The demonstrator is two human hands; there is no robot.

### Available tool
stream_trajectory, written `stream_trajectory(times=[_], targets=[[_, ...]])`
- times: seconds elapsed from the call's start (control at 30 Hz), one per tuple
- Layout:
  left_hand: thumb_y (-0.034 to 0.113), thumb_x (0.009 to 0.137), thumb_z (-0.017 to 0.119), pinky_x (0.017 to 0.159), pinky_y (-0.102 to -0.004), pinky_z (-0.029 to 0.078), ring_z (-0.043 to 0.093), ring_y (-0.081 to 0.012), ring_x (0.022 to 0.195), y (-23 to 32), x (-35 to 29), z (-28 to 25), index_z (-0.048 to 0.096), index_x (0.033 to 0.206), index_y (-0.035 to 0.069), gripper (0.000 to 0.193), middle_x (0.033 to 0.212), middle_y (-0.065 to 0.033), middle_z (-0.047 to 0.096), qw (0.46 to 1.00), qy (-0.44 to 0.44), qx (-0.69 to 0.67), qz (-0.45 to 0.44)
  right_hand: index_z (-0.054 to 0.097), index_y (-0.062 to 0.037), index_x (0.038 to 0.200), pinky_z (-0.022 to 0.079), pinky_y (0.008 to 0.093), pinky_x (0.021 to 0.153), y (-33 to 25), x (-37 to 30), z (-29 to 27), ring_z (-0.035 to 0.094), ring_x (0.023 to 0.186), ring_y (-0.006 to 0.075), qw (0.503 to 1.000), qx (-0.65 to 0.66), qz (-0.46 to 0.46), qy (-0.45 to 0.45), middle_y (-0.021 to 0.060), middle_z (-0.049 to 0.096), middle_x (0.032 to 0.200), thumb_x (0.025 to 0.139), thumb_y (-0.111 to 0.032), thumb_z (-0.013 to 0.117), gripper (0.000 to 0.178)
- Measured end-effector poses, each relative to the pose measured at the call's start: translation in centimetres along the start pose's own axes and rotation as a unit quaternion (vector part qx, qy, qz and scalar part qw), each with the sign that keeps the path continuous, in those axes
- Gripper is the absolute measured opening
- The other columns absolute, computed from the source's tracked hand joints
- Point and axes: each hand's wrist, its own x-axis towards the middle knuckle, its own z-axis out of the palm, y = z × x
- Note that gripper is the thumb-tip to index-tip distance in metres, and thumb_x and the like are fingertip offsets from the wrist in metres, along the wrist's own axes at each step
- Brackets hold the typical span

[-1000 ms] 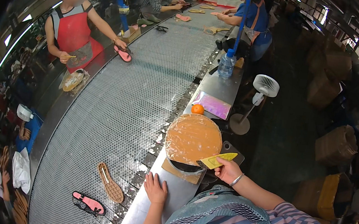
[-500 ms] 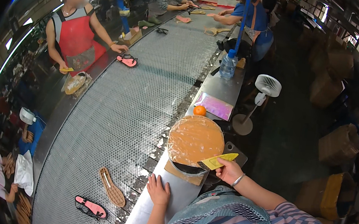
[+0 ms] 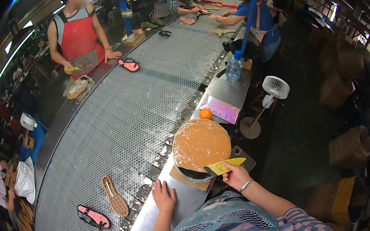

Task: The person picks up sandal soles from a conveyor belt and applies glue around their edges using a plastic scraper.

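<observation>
A yellow tool (image 3: 230,165) is gripped between the thumb and fingers of the right hand (image 3: 236,176), its dark end directed down and leftward over the lower right rim of a round, orange-tan pan (image 3: 202,145); whether the rim is touched cannot be told. The left hand (image 3: 165,198) is laid palm down on a metal ledge (image 3: 226,91), with its fingers slightly parted. The pan is set on the same ledge, its edge wrapped in clear film, and a brown board (image 3: 184,178) is seen projecting from beneath it. A grey flat object (image 3: 250,161) is partly hidden behind the tool.

Beyond the pan, an orange fruit (image 3: 205,114) is placed just beside a shiny pink-purple packet (image 3: 221,109), and a blue-capped bottle (image 3: 234,69) is stood farther along. To the left, a tan sole (image 3: 115,197) and a pink sandal with black straps (image 3: 94,217) are laid near each other on a mesh-patterned belt (image 3: 114,120). A second pink sandal (image 3: 129,64) is positioned at the belt's far edge, near the outspread hand of a co-worker in a red apron (image 3: 78,31), by whose other hand a small yellow implement (image 3: 72,69) is held. A white fan (image 3: 275,87) is stationed right of the ledge.
</observation>
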Motion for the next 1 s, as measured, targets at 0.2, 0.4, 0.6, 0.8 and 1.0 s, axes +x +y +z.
stream_trajectory(times=[0.2, 0.4, 0.6, 0.8, 1.0], targets=[[0.029, 0.079, 0.056, 0.104, -0.05, 0.02, 0.028, -0.0363, 0.128, 0.14, 0.13, -0.07, 0.047, 0.121, 0.004, 0.049, 0.136, -0.0175, 0.035, 1.0, -0.004, 0.0, -0.003, 0.059, -0.0092, 0.108, 0.041, 0.0217, 0.049, 0.01, -0.12, 0.18, 0.048, 0.054, 0.0083, 1.0, 0.001, -0.005, 0.001, 0.0, 0.057, 0.074, 0.088, -0.015, 0.054, 0.021], [0.029, 0.079, 0.056, 0.104, -0.0504, 0.02, 0.029, -0.0364, 0.128, 0.16, 0.27, 0.09, 0.047, 0.121, 0.004, 0.049, 0.137, -0.0175, 0.035, 1.0, -0.002, 0.001, 0.001, 0.058, -0.0086, 0.109, 0.04, 0.0214, 0.049, -0.1, -0.03, 0.17, 0.048, 0.053, 0.0085, 1.0, -0.002, -0.006, 0.004, 0.0004, 0.056, 0.074, 0.089, -0.015, 0.053, 0.022], [0.03, 0.079, 0.056, 0.102, -0.0512, 0.023, 0.03, -0.0365, 0.127, 0.26, 0.53, 0.24, 0.048, 0.12, 0.003, 0.049, 0.135, -0.0187, 0.037, 1.0, 0.004, 0.006, 0.006, 0.058, -0.0084, 0.109, 0.04, 0.0211, 0.049, -0.35, 0.08, 0.28, 0.047, 0.054, 0.0086, 1.0, -0.002, -0.005, 0.004, 0.0004, 0.056, 0.075, 0.089, -0.015, 0.053, 0.022], [0.03, 0.079, 0.056, 0.102, -0.0512, 0.023, 0.03, -0.0366, 0.127, 0.39, 0.83, 0.33, 0.048, 0.12, 0.003, 0.05, 0.134, -0.0188, 0.037, 1.0, 0.004, 0.005, 0.008, 0.058, -0.0085, 0.11, 0.04, 0.0208, 0.049, -0.59, 0.23, 0.28, 0.047, 0.054, 0.0087, 1.0, 0.001, -0.006, 0.007, 0.0004, 0.056, 0.075, 0.089, -0.014, 0.053, 0.023], [0.03, 0.079, 0.057, 0.102, -0.0512, 0.023, 0.03, -0.0364, 0.128, 0.4, 0.9, 0.27, 0.048, 0.12, 0.003, 0.05, 0.134, -0.0189, 0.037, 1.0, -0.002, 0.003, 0.005, 0.058, -0.0085, 0.11, 0.04, 0.021, 0.049, -0.68, 0.29, 0.24, 0.046, 0.053, 0.0085, 1.0, 0.002, -0.005, 0.01, 0.0003, 0.056, 0.075, 0.088, -0.014, 0.053, 0.023]])
